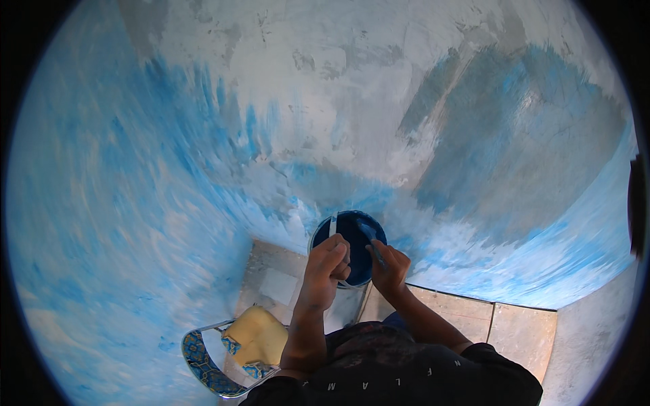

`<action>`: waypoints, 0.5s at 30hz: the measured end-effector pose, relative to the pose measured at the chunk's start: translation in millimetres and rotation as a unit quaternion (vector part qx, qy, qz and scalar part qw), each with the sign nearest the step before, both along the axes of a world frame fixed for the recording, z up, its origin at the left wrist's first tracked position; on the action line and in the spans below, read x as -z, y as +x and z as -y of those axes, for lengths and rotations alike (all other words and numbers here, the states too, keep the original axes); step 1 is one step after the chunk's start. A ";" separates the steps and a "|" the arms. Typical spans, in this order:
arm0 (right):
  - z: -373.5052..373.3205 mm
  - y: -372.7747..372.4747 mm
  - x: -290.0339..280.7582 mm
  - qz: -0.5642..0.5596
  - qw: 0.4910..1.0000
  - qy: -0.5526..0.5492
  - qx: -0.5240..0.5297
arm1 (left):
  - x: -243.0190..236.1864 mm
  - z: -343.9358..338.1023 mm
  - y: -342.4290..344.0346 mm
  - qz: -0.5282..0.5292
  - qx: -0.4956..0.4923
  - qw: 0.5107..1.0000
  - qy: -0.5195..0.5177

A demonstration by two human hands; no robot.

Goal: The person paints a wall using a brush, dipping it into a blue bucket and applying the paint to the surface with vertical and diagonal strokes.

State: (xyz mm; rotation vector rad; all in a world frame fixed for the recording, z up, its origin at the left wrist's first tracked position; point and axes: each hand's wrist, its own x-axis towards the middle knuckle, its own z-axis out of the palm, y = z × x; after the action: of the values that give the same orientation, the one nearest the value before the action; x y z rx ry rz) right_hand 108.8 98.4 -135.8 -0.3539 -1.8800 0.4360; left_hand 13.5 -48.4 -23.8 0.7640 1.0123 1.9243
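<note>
My left hand (328, 267) is closed on the pale handle (333, 223) of a round bucket (314, 233) with dark blue inside. My right hand (391, 271) grips a paintbrush (369, 233), its blue-stained head angled over or into the bucket; whether it touches the paint I cannot tell. The bucket hangs in front of my body, near the painted wall (305, 115), and hides part of that wall's lower edge.
Streaky light blue and grey-white walls curve around me. A chair (200, 358) with a patterned backrest and worn yellow seat (254, 335) stands at my lower left. Pale floor panels (521, 338) show below, and a dark object (635, 206) sits at the far right edge.
</note>
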 end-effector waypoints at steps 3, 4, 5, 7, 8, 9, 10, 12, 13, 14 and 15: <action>1.2 2.7 0.0 -0.002 1.000 0.027 0.012 | 1.9 -1.0 0.6 -0.013 0.022 0.999 -0.020; 1.6 3.6 -1.4 -0.002 0.999 0.030 0.010 | 1.0 -0.8 0.6 -0.014 0.021 0.999 -0.019; 0.8 3.3 -4.4 -0.002 0.999 0.032 0.008 | 0.0 -0.6 0.4 -0.016 0.021 0.999 -0.019; -1.7 2.3 -8.3 -0.005 1.000 0.010 -0.007 | 1.1 -1.5 0.5 -0.006 0.008 1.000 -0.006; -1.5 -1.3 -9.2 -0.009 1.000 -0.015 -0.019 | 1.9 -2.0 -0.6 -0.001 0.001 1.000 -0.001; -3.6 -1.5 -10.4 -0.009 0.999 -0.032 -0.030 | 4.5 -6.4 -1.7 0.014 0.005 1.000 -0.006; -4.5 -3.2 -6.5 -0.012 0.996 -0.079 -0.035 | 7.9 -11.7 -4.5 0.028 0.008 0.999 -0.012; -5.7 -8.7 3.4 -0.016 0.984 -0.172 -0.048 | 22.4 -22.1 -12.7 0.055 0.013 0.998 -0.033; -5.5 -8.0 1.6 -0.001 0.976 -0.215 -0.045 | 32.1 -25.5 -15.3 0.069 0.011 0.997 -0.040; -4.8 -6.3 0.4 0.014 0.965 -0.258 -0.041 | 42.3 -27.9 -16.7 0.083 0.008 0.995 -0.047; -7.7 -4.2 -1.5 0.026 0.954 -0.298 -0.032 | 48.9 -33.3 -17.8 0.094 0.011 0.994 -0.054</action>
State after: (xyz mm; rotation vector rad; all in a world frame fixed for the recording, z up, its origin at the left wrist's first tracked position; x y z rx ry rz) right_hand 104.6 106.1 -134.3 -0.7104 -1.7819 1.0526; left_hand -4.3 -15.1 -72.7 0.5202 0.9777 1.8678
